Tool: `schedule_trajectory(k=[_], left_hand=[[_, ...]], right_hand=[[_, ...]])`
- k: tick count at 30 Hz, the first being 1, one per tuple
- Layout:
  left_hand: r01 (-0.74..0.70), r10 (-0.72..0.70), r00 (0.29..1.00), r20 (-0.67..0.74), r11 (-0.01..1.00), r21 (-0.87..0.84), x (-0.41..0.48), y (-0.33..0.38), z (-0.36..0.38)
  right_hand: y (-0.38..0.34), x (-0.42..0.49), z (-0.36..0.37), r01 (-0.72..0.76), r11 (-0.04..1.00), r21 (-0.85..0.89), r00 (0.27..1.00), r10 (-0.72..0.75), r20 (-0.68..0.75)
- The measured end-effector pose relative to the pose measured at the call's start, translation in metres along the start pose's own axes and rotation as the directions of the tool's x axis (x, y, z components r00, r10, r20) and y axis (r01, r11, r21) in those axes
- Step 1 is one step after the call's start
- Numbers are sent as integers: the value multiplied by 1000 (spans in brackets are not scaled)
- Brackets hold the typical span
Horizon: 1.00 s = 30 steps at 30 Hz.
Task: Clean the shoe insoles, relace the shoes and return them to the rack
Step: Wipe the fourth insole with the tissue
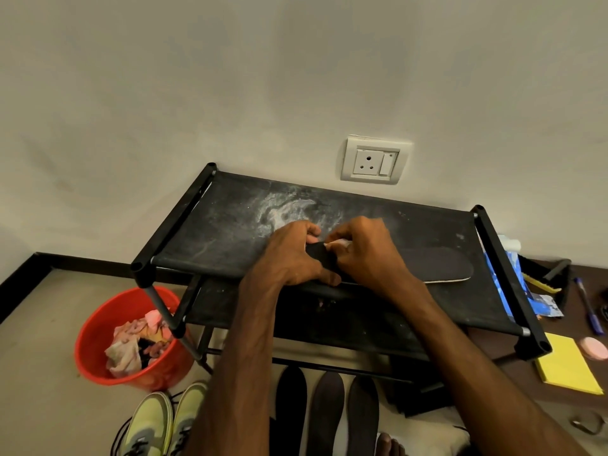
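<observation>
A dark insole (437,264) with a pale edge lies across the top shelf of the black shoe rack (230,232). My left hand (292,255) grips its near end, thumb underneath. My right hand (365,248) pinches a small pale cloth or wipe (337,244) against the same end. Three more dark insoles (325,413) lie side by side on the floor below the rack. A pair of yellow-green shoes (161,422) with loose black laces stands at the lower left.
White powdery smears (283,209) mark the rack top. A red bucket (98,340) of rags sits on the floor to the left. A yellow pad (566,366), a pink disc (594,348), a blue pen (589,307) and a blue packet (513,274) lie to the right. A wall socket (375,162) is behind.
</observation>
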<state>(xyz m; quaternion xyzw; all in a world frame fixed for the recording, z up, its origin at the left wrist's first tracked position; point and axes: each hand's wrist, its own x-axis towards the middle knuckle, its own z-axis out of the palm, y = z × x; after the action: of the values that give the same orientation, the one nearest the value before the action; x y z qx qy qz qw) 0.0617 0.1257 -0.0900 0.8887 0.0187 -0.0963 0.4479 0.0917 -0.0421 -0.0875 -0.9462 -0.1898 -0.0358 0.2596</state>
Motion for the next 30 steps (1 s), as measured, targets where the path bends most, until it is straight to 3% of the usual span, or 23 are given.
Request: schedule_trajectory(k=[3, 9, 12, 16, 23, 28, 30], left_hand=[[12, -12, 1000, -2, 1000, 10, 1, 1, 0], [30, -30, 999, -15, 1000, -1, -3, 0, 0], [31, -31, 999, -4, 999, 16, -3, 1, 0], [37, -36, 999, -10, 998, 57, 0, 2, -1], [48, -48, 999, -10, 998, 29, -2, 2, 1], [29, -28, 999, -18, 999, 44, -1, 2, -2], [28, -27, 1000, -14, 998, 51, -1, 2, -2]], right_hand=[[0, 2, 1, 21, 997, 76, 999, -23, 24], [26, 15, -6, -225, 974, 15, 972, 225, -67], [14, 13, 2, -83, 995, -51, 996, 80, -44], [-6, 9, 14, 75, 991, 111, 994, -84, 74], [7, 16, 0, -73, 997, -30, 997, 73, -9], [-8, 7, 8, 184, 979, 87, 974, -193, 116], [-10, 6, 6, 225, 971, 81, 961, -235, 149]])
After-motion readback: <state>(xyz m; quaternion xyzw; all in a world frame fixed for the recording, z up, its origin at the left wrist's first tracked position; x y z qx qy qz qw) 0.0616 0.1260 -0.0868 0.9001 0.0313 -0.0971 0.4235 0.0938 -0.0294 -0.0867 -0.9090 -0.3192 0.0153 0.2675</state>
